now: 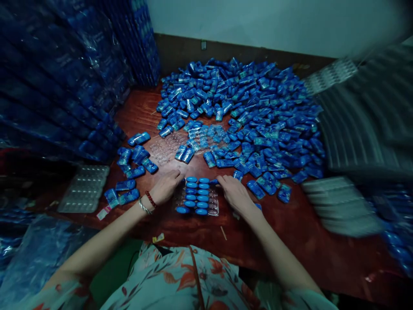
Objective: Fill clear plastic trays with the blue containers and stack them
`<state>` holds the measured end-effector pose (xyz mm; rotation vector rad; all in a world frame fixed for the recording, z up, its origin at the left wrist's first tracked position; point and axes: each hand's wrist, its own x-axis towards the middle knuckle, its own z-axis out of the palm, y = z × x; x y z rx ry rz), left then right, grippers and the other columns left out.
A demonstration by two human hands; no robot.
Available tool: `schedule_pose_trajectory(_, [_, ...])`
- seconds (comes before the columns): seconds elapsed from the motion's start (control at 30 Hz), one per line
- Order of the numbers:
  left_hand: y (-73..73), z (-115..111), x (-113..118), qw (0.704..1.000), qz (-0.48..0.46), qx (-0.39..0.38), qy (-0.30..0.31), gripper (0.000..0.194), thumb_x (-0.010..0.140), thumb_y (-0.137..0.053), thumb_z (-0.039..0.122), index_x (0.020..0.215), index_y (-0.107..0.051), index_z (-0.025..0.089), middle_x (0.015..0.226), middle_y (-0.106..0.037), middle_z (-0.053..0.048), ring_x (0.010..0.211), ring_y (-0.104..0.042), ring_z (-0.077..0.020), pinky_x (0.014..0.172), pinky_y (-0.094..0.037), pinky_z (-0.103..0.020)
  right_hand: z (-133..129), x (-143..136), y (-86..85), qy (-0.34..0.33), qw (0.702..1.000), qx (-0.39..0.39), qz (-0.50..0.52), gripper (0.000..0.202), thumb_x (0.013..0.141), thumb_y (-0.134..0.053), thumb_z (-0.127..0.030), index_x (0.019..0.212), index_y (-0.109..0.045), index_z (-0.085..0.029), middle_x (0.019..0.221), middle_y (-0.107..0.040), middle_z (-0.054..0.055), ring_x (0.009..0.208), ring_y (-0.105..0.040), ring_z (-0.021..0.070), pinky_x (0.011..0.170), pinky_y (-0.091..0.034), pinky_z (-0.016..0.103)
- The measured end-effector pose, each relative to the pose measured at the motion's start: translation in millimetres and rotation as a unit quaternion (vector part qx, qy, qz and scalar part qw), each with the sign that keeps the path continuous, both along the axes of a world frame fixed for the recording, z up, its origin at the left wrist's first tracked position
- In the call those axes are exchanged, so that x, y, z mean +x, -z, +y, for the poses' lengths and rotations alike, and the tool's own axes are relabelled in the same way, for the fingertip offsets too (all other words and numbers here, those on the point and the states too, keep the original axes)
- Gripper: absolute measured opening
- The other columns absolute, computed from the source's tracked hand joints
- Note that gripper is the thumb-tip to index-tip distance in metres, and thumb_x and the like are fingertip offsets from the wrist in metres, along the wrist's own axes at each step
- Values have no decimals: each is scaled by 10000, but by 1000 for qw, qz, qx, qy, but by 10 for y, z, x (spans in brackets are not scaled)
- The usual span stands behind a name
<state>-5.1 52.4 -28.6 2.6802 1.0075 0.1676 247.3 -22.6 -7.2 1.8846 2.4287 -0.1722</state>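
Near the table's front edge lies a clear plastic tray [213,206] with cavities, partly filled by several blue oval pieces [197,192] in two middle columns. My left hand [167,186] is at the tray's upper left corner, fingers closed together; what they hold there is mostly hidden. At the upper right corner, my right hand [232,189] has its fingers closed on a small blue piece [213,182]. A red bead bracelet and a silver bangle are on my left wrist.
A large heap of blue wrapped packets [258,107] covers the back and right. Smaller packet groups [137,157] lie left. Stacked filled blue sheets [64,77] rise at left. Clear tray stacks [342,206] stand right, another clear tray [84,188] lies left.
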Motion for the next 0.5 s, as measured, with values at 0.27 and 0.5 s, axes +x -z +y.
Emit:
schedule_pose_trajectory(0.27, [-55,6,112,999,45,-8,-10,264,860,-364,51,994,-586,102,916,-580,-109,850,-539,-206,742,-463,-323,102,-262,-177,-10,995,-61,-77,260,912,-315,-96,1060,-525,-137,956,-595,110,876,-533,217,737,-348,313])
schedule_pose_trajectory(0.5, [31,-228,-49,990,-100,34,-96,501,873,-426,122,1362,-372,220,1317,-471,-124,1175,-447,-253,949,-400,-432,-136,-222,118,99,992,25,79,332,948,-339,-282,1221,-472,-147,1028,-595,124,945,-546,239,791,-413,353])
